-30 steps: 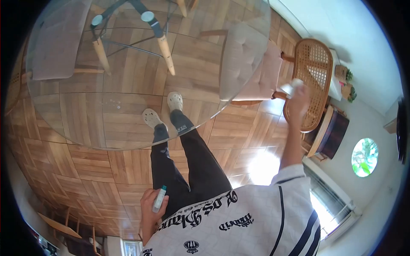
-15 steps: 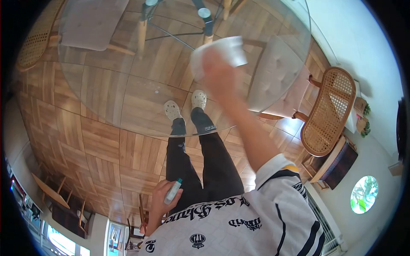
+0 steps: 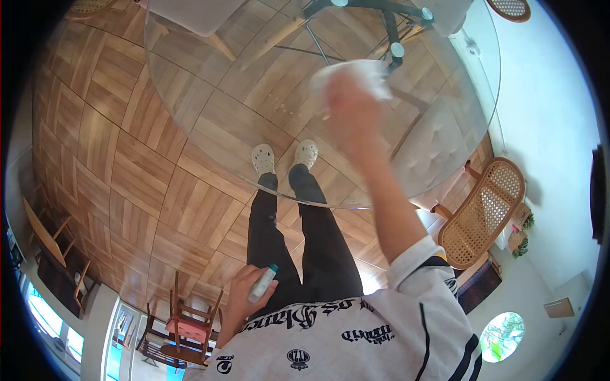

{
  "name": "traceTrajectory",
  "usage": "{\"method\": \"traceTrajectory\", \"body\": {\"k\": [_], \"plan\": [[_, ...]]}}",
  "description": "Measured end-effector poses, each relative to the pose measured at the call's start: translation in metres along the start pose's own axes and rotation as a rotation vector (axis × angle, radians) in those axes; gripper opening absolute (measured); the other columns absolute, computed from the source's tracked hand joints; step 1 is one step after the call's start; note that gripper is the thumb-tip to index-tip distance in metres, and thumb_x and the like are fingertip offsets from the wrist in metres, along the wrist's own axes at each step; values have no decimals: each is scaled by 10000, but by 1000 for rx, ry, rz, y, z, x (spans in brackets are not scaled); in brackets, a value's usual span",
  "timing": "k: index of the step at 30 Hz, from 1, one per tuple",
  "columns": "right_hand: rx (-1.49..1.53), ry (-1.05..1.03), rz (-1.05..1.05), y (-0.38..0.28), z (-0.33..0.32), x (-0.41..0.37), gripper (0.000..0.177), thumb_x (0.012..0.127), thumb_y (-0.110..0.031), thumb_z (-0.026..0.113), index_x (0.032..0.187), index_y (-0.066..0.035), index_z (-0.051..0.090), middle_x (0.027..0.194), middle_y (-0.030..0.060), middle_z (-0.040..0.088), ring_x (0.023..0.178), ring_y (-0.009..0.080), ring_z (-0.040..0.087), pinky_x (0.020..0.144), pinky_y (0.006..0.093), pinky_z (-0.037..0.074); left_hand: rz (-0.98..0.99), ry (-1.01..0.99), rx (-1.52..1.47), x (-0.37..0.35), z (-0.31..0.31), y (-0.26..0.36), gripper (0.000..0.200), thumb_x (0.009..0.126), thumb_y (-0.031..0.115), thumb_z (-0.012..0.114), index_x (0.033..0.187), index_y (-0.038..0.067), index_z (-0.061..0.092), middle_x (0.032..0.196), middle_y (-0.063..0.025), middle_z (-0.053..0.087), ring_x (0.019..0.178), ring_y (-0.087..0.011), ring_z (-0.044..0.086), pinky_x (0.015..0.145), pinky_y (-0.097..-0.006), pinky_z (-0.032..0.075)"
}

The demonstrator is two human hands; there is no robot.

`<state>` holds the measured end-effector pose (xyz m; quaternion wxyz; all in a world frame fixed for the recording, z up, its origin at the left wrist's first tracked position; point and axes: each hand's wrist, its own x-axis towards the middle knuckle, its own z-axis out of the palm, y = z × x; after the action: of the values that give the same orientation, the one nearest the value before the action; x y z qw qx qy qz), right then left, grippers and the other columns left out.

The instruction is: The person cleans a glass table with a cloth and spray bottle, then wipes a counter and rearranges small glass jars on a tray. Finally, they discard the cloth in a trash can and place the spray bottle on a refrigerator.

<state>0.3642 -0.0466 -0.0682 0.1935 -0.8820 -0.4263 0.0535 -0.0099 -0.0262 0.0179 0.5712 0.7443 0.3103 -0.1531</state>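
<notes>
My right hand presses a white cloth or paper towel on the round glass tabletop; motion smears both hand and cloth. Just left of the cloth, small pale spots show on the glass or on the floor beneath it. Down at my waist, my left hand is closed around a small clear bottle with a green cap. The bottle is tilted, cap pointing up and right.
Below the glass are dark table supports with wooden legs. A cushioned chair with a cane back stands on the right, partly under the table. Another chair is behind on the left. My feet in light clogs are on the wood-patterned floor.
My view has turned, so table and chairs sit differently in it. The right hand and cloth show slightly further right on the glass. The left hand still grips the bottle at my waist.
</notes>
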Motion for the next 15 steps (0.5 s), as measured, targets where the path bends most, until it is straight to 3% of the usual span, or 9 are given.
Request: {"method": "traceTrajectory", "body": {"k": [2, 4, 5, 6, 7, 8, 10, 13, 15], "plan": [[-221, -181, -372, -78, 15, -42, 162, 777, -156, 612, 924, -101, 571, 814, 58, 594, 695, 184, 636, 602, 354, 510, -18, 5, -20, -5, -6, -3, 259, 776, 153, 743, 978, 4, 680, 791, -133, 607, 696, -309, 599, 627, -377, 480], [116, -110, -499, -91, 10, -89, 124, 775, -166, 624, 881, -123, 575, 797, 47, 580, 689, 170, 625, 606, 344, 500, -23, 54, -67, -6, -9, -9, 258, 773, 153, 745, 974, 3, 681, 789, -132, 607, 694, -308, 600, 623, -374, 478], [173, -182, -389, -71, 5, -107, 90, 774, -172, 629, 833, -131, 575, 792, 50, 573, 692, 190, 619, 607, 346, 486, -34, 69, -75, -8, -13, -11, 258, 773, 152, 745, 972, 2, 680, 787, -131, 605, 693, -307, 600, 620, -372, 477], [-37, -373, -287, -49, -15, -102, 94, 737, -137, 651, 781, -127, 569, 751, 36, 586, 678, 219, 631, 587, 358, 485, -47, 84, -86, -11, -17, -13, 257, 773, 152, 745, 970, 0, 680, 785, -130, 604, 692, -305, 601, 617, -370, 476], [-242, -356, -127, -15, -23, -102, 101, 749, -92, 650, 773, -133, 560, 760, 46, 595, 668, 228, 630, 555, 389, 469, -63, 96, -100, -14, -18, -15, 257, 772, 152, 745, 967, -2, 679, 783, -129, 603, 691, -304, 601, 614, -368, 475], [-23, -34, 149, 10, -25, -80, 88, 803, -96, 630, 780, -110, 547, 728, 71, 575, 648, 274, 606, 533, 436, 443, -64, 113, -113, -15, -16, -20, 257, 773, 153, 744, 966, -3, 679, 782, -128, 602, 692, -302, 602, 612, -367, 475], [-319, 175, 239, 56, -31, -10, 128, 889, -169, 565, 838, -58, 528, 727, 162, 577, 727, 371, 602, 610, 477, 441, -63, 116, -122, -21, -13, -27, 257, 774, 154, 744, 964, -5, 678, 779, -127, 599, 695, -298, 603, 610, -365, 475], [-55, -11, 408, 25, 3, 85, 271, 936, -306, 544, 1029, -54, 578, 1041, 164, 629, 974, 330, 618, 767, 459, 477, -67, 104, -108, -19, -10, -30, 259, 775, 161, 744, 960, -9, 678, 779, -134, 600, 702, -295, 603, 616, -365, 479], [-76, -108, -82, -51, 45, 70, 235, 931, -284, 546, 999, -61, 573, 988, 150, 625, 922, 316, 618, 732, 450, 474, -81, 115, -108, -23, -9, -26, 257, 775, 161, 744, 956, -9, 679, 786, -139, 606, 703, -298, 602, 620, -368, 481]]}}
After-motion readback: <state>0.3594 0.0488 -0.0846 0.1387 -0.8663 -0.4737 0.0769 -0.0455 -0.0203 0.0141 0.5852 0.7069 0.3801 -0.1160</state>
